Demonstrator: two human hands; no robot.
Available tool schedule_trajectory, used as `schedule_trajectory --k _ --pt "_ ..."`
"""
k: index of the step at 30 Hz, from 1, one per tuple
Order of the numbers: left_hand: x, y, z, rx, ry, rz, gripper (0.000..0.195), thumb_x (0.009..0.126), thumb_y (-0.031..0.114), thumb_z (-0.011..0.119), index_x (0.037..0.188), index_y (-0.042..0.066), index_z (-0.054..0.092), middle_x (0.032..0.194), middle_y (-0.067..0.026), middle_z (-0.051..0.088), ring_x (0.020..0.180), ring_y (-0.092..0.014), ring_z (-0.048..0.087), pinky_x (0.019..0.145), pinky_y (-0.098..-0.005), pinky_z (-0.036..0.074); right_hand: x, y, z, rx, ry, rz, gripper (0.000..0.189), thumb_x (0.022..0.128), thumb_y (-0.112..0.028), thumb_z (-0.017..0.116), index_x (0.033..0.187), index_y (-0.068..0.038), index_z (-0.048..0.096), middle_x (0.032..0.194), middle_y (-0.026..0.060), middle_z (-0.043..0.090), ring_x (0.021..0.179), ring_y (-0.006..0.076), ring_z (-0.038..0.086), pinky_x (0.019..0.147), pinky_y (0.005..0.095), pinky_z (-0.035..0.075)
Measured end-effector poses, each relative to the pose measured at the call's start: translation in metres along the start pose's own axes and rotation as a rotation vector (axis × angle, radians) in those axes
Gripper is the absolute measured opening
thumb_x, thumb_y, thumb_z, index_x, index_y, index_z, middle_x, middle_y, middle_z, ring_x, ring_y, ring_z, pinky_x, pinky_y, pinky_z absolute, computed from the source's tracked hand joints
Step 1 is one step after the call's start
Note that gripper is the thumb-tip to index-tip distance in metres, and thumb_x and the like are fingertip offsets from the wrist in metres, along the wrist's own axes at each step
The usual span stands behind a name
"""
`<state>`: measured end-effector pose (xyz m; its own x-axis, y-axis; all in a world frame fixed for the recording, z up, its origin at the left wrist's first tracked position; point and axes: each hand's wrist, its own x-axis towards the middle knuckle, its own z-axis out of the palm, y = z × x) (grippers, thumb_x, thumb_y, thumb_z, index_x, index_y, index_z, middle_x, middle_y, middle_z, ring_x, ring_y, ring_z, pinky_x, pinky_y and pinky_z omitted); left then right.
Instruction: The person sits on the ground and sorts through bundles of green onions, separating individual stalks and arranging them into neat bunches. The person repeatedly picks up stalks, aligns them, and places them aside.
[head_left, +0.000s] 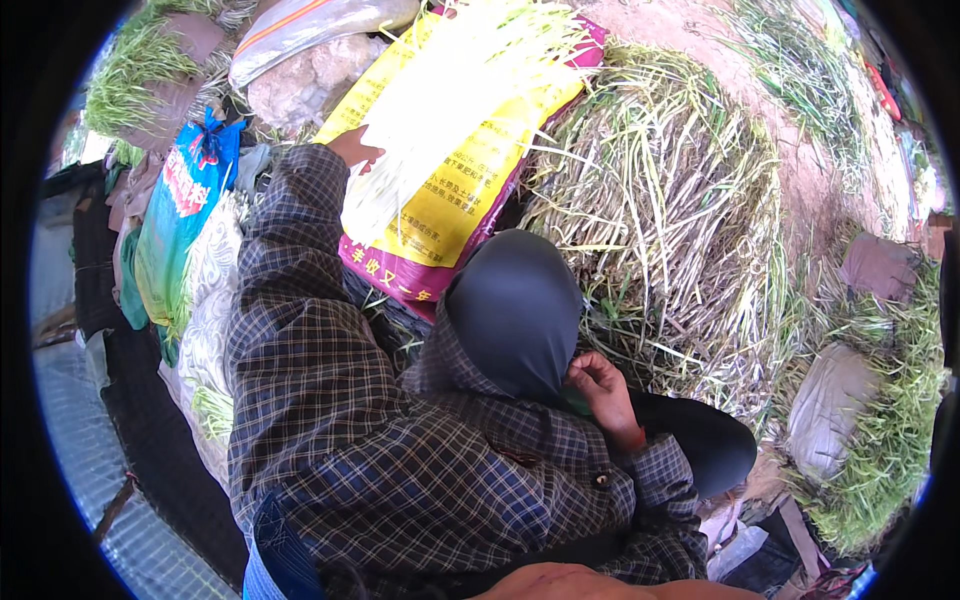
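Note:
My left hand (360, 149) lies at the left edge of a pale, overexposed bundle of plant stalks (420, 112), its visible fingers apart. Under the bundle is a yellow and magenta printed plastic sack (469, 191). My right hand (604, 390) is beside my dark-clad knee (517, 315), its fingers bent inward. A bit of green shows below those fingers; whether they grip it is unclear. To the right of the sack is a large heap of dry and green stalks (660, 202).
A tied blue and green plastic bag (184, 202) and a white patterned bag (214, 300) are at left. A pale sack (315, 34) lies at upper left. Bundles of green grass (892, 420) and a whitish wrapped bundle (832, 409) are at right.

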<state>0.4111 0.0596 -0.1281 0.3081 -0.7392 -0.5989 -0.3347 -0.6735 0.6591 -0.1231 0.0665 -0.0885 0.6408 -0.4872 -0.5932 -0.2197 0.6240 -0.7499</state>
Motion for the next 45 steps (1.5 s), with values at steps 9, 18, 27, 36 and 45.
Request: schedule_trajectory --k 9,18,27,36,45 --pt "-0.008 -0.030 0.025 0.380 0.558 0.018 0.065 0.074 0.041 0.061 0.124 0.006 0.039 0.112 -0.0181 0.054 0.101 -0.028 0.054 0.086 -0.0328 0.041 0.005 0.007 -0.004 -0.037 0.029 0.021 0.003 0.084 -0.005 0.053 0.085 -0.003 0.052 0.078 -0.0017 0.052 0.075 0.0055 0.048 0.071 0.0188 0.039" --pt "-0.017 -0.015 0.096 0.546 1.119 0.025 0.045 0.076 0.042 0.057 0.113 0.017 0.050 0.095 -0.0074 0.058 0.091 -0.023 0.054 0.084 -0.0445 0.035 0.010 0.018 -0.011 -0.173 0.023 0.011 0.006 0.084 -0.006 0.054 0.089 -0.002 0.052 0.080 -0.0006 0.054 0.074 0.0059 0.049 0.069 0.0197 0.040" --pt "-0.023 -0.021 0.067 0.538 0.812 -0.095 0.047 0.083 0.047 0.043 0.120 0.019 0.042 0.106 -0.0114 0.056 0.097 -0.027 0.054 0.084 -0.0441 0.038 0.009 -0.023 -0.016 -0.430 0.227 -0.137 0.006 0.084 -0.006 0.051 0.087 -0.001 0.053 0.074 -0.0011 0.052 0.068 0.0061 0.048 0.064 0.0191 0.040" --pt "-0.018 -0.022 0.078 0.637 0.995 0.078 0.050 0.078 0.045 0.054 0.117 0.015 0.047 0.116 -0.0074 0.050 0.109 -0.024 0.044 0.087 -0.0440 0.036 0.043 -0.074 -0.054 -0.469 0.507 -0.354 0.011 0.081 -0.009 0.054 0.089 -0.001 0.055 0.077 -0.0008 0.053 0.072 0.0062 0.048 0.068 0.0202 0.040" --pt "-0.099 0.191 0.147 -0.606 0.291 0.833 0.036 0.085 0.016 0.053 0.118 0.005 0.047 0.108 -0.0079 0.052 0.100 -0.012 0.047 0.087 -0.0253 0.037 0.106 -0.096 -0.123 -0.384 0.925 -0.484 0.035 0.077 -0.016 0.060 0.105 0.002 0.049 0.094 0.0101 0.056 0.083 0.0173 0.053 0.077 0.0287 0.043"
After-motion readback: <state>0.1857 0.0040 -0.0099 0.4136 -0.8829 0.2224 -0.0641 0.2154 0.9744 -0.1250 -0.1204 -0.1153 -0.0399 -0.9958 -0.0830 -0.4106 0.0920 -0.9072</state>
